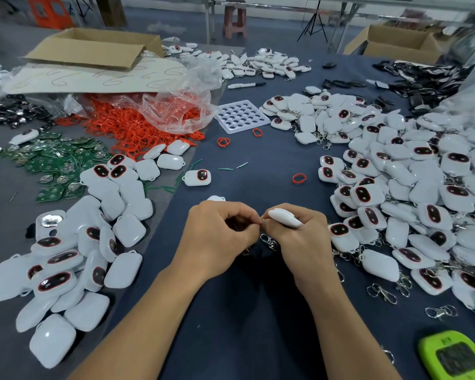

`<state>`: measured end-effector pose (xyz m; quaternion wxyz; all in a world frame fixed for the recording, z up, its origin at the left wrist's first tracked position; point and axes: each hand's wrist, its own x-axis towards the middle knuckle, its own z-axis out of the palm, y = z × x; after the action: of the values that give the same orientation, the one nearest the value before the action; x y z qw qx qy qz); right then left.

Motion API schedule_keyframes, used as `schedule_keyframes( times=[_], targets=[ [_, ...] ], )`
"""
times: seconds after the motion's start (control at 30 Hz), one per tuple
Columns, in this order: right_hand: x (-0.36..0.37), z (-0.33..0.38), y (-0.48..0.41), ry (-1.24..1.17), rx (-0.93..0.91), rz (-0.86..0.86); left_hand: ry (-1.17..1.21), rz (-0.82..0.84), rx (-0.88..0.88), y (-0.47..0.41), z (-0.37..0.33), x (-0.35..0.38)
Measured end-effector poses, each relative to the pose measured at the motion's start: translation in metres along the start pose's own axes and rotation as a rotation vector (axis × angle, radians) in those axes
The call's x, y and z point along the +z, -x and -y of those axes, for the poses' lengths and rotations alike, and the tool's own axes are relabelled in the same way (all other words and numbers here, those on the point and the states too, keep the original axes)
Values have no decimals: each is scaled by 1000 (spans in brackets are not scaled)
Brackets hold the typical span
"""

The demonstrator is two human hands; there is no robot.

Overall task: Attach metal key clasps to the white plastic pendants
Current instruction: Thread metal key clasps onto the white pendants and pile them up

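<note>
- White plastic pendant (284, 218) sits mid-table, gripped in the curled right hand (299, 242).
- Left hand (220, 237) fingertips pinch together on its nine-o'clock tip.
- Metal clasp (269, 240) shows just beneath, at six o'clock.

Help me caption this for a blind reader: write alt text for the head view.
A person's right hand grips a white plastic pendant while the left hand pinches at its tip, a metal key clasp visible between them, over a dark blue table. Heaps of white pendants lie on both sides.
</note>
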<state>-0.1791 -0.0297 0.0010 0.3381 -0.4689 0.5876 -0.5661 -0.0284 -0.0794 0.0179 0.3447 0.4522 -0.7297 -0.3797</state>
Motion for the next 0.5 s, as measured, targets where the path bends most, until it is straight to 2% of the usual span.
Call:
schedule_keyframes(
  times=[0.3, 0.37, 0.43, 0.5],
  targets=[
    [-3, 3, 2, 0, 38, 124, 42, 47, -31, 2, -4, -4],
    [-1, 4, 2, -3, 37, 89, 60, -22, -52, 0, -5, -1],
    [2, 5, 3, -33, 63, 9, 61, -160, -93, -2, -4, 0],
    [2, 5, 2, -86, 91, -72, -33, -296, -99, -4, -1, -1]
  ],
)
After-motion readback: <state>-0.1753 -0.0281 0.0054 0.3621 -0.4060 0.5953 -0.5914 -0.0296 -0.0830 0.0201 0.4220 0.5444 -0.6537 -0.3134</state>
